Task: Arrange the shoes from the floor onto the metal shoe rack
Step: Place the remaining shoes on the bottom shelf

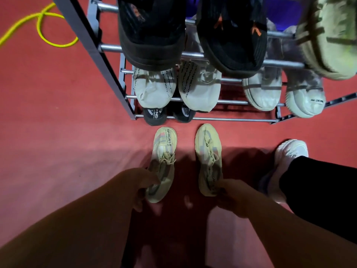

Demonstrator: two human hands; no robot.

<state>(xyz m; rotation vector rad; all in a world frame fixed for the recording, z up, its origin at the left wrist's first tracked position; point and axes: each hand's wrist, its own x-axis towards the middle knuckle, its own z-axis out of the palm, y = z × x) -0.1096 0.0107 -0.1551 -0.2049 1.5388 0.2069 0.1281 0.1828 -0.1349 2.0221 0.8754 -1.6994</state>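
Two pale yellow-green sneakers sit toes-forward on the red floor in front of the metal shoe rack [222, 119]. My left hand [140, 187] pinches the heel of the left sneaker [163, 161]. My right hand [232, 198] grips the heel of the right sneaker [208, 155]. The rack's top tier carries two black shoes [152, 31] and an olive one [328, 35]. Its middle tier has two pairs of white sneakers [199, 88], and a black pair [155, 116] sits on the lowest tier at the left.
A yellow cable [41, 28] loops on the floor left of the rack. My own foot in a white sneaker [287, 153], with a black trouser leg, stands to the right. The lowest tier's right part shows bare rails.
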